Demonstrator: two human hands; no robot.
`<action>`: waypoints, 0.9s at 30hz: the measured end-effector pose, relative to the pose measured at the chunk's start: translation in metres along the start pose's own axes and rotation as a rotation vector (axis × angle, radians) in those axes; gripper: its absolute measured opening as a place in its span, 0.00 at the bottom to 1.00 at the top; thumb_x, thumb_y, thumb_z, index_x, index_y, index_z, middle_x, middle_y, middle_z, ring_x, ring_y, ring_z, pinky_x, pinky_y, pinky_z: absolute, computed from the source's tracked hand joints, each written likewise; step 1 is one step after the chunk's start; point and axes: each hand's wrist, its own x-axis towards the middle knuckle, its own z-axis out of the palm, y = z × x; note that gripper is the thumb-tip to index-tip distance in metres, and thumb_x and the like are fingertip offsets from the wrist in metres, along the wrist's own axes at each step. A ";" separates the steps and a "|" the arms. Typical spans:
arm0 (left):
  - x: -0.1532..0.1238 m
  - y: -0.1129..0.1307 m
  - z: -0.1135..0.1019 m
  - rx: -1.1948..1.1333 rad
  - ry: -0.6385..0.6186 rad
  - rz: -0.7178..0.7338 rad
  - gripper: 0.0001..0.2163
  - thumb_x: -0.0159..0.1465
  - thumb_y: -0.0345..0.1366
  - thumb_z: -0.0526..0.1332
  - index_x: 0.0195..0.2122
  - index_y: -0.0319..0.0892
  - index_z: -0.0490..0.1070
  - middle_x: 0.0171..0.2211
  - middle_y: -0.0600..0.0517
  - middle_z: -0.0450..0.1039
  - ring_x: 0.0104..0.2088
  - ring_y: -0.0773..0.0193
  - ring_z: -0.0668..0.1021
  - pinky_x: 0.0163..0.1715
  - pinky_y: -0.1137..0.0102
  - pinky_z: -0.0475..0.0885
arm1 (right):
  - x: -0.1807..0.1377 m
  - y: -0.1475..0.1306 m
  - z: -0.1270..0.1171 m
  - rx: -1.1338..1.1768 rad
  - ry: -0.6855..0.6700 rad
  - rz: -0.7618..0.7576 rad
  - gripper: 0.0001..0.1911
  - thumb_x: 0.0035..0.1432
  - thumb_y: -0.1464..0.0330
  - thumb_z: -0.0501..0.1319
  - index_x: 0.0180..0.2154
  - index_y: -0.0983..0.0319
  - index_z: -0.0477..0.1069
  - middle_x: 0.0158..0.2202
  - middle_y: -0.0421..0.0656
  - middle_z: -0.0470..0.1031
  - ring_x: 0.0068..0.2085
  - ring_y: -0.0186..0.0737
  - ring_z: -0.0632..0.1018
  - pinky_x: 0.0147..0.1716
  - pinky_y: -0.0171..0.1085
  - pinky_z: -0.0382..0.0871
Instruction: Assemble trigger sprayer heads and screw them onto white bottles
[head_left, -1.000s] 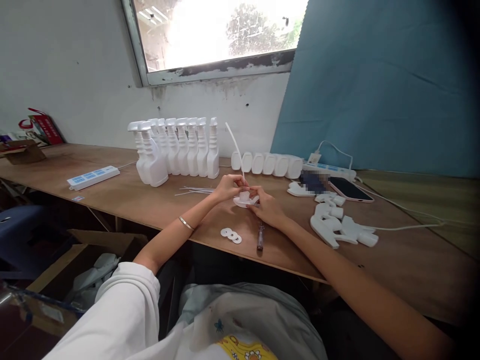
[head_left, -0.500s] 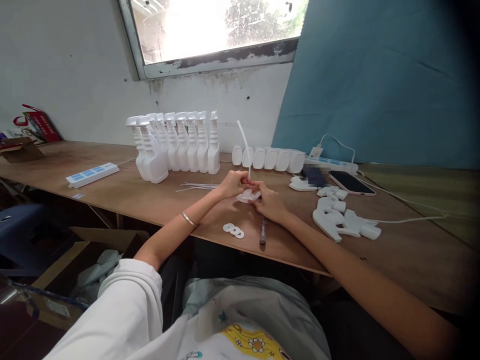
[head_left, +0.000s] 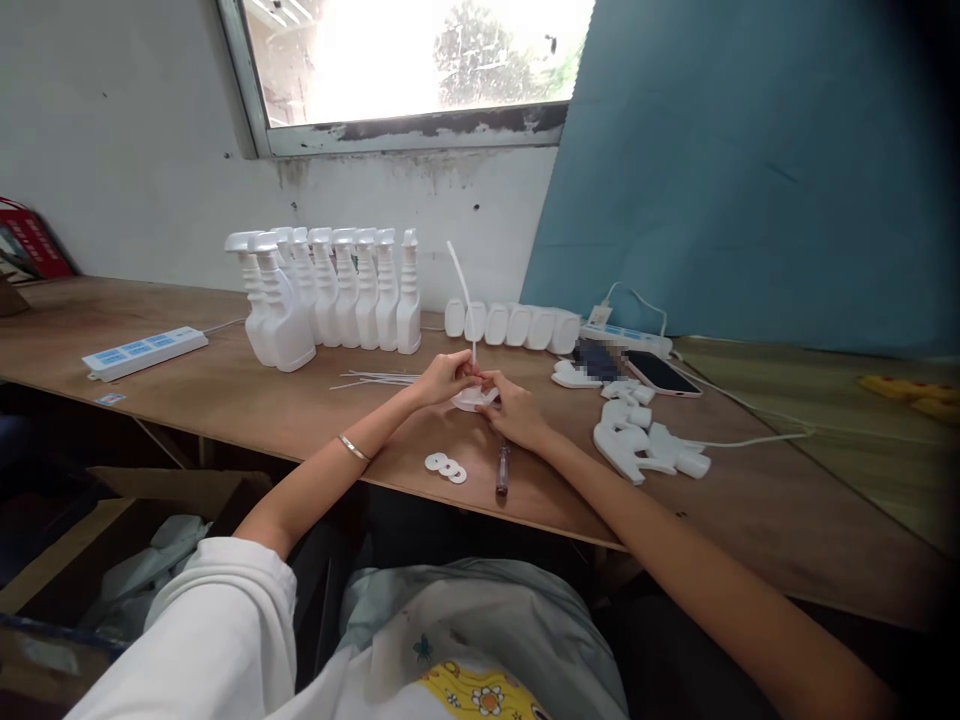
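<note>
My left hand and my right hand meet over the wooden bench. Together they grip a white spray trigger head. Its thin white dip tube sticks up from between my fingers. My left fingers pinch the tube's base, and my right fingers close round the head's body. White washers and a small screwdriver lie just in front of my hands. Loose dip tubes lie to the left.
A row of white spray bottles stands at the back, beside several capless bottles lying down. Loose trigger heads, a phone and power strips lie around. A cardboard box sits below on the left.
My hands have stayed together on the trigger head and pressed lower onto it. The view has shifted, so everything sits a little further left in the frame.
</note>
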 end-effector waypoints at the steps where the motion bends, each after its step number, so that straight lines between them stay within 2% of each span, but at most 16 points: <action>1: -0.001 -0.001 0.001 -0.020 0.005 -0.007 0.09 0.54 0.40 0.59 0.29 0.38 0.65 0.23 0.57 0.65 0.22 0.73 0.65 0.24 0.76 0.61 | 0.000 0.000 0.000 0.009 -0.006 0.004 0.19 0.47 0.71 0.59 0.44 0.60 0.61 0.38 0.42 0.72 0.34 0.38 0.74 0.35 0.37 0.65; 4: -0.001 -0.002 0.004 -0.050 0.035 -0.059 0.12 0.56 0.43 0.57 0.33 0.38 0.65 0.26 0.54 0.68 0.23 0.72 0.66 0.25 0.75 0.63 | 0.001 0.000 -0.001 0.042 -0.009 0.047 0.18 0.48 0.71 0.59 0.43 0.61 0.61 0.37 0.41 0.72 0.32 0.36 0.73 0.35 0.36 0.64; 7: 0.001 -0.003 0.003 -0.009 0.136 -0.112 0.13 0.57 0.43 0.55 0.37 0.38 0.65 0.33 0.50 0.70 0.28 0.69 0.70 0.30 0.73 0.66 | 0.002 0.001 -0.003 0.055 0.016 0.131 0.18 0.47 0.71 0.60 0.42 0.61 0.61 0.37 0.41 0.72 0.31 0.34 0.72 0.35 0.35 0.64; 11: 0.009 -0.018 -0.003 0.271 0.222 -0.210 0.09 0.58 0.36 0.54 0.37 0.37 0.66 0.38 0.46 0.70 0.36 0.63 0.72 0.38 0.67 0.67 | 0.002 0.004 -0.006 0.019 0.055 0.256 0.16 0.48 0.71 0.60 0.41 0.62 0.61 0.36 0.42 0.73 0.31 0.34 0.72 0.34 0.35 0.63; 15: 0.034 -0.043 -0.012 0.720 0.112 -0.215 0.21 0.51 0.30 0.57 0.47 0.30 0.63 0.45 0.39 0.67 0.47 0.53 0.68 0.47 0.62 0.62 | 0.003 0.008 -0.007 -0.031 0.064 0.281 0.18 0.48 0.69 0.60 0.42 0.63 0.61 0.37 0.44 0.73 0.33 0.36 0.73 0.34 0.35 0.63; 18: 0.063 -0.061 -0.017 0.929 0.043 -0.172 0.30 0.48 0.29 0.58 0.54 0.28 0.55 0.52 0.36 0.61 0.53 0.49 0.62 0.50 0.61 0.58 | 0.003 0.009 -0.006 -0.052 0.067 0.263 0.17 0.49 0.69 0.60 0.42 0.63 0.61 0.37 0.44 0.73 0.33 0.36 0.72 0.34 0.35 0.62; 20: 0.081 -0.073 -0.018 1.010 0.060 -0.155 0.37 0.47 0.30 0.60 0.58 0.27 0.48 0.56 0.35 0.55 0.56 0.48 0.58 0.54 0.60 0.52 | 0.003 0.010 -0.005 -0.051 0.064 0.254 0.18 0.49 0.70 0.60 0.43 0.63 0.60 0.37 0.44 0.72 0.33 0.36 0.72 0.34 0.35 0.62; 23: 0.100 -0.088 -0.015 1.072 0.051 -0.156 0.41 0.47 0.33 0.61 0.60 0.27 0.42 0.60 0.35 0.46 0.61 0.48 0.50 0.58 0.58 0.41 | 0.004 0.011 -0.003 -0.040 0.065 0.241 0.19 0.48 0.70 0.60 0.43 0.63 0.60 0.37 0.43 0.72 0.32 0.36 0.72 0.34 0.35 0.62; 25: 0.106 -0.094 -0.011 1.087 0.049 -0.186 0.41 0.48 0.35 0.61 0.60 0.27 0.42 0.61 0.34 0.45 0.61 0.48 0.48 0.58 0.56 0.39 | 0.005 0.012 -0.002 -0.030 0.081 0.234 0.19 0.47 0.71 0.61 0.43 0.63 0.60 0.36 0.43 0.72 0.32 0.36 0.72 0.34 0.35 0.63; 27: 0.109 -0.095 -0.007 1.094 0.075 -0.201 0.39 0.49 0.35 0.59 0.60 0.26 0.44 0.59 0.33 0.49 0.60 0.48 0.51 0.57 0.55 0.40 | 0.005 0.013 -0.001 -0.012 0.092 0.230 0.19 0.46 0.72 0.61 0.42 0.63 0.60 0.36 0.43 0.72 0.32 0.35 0.71 0.34 0.35 0.63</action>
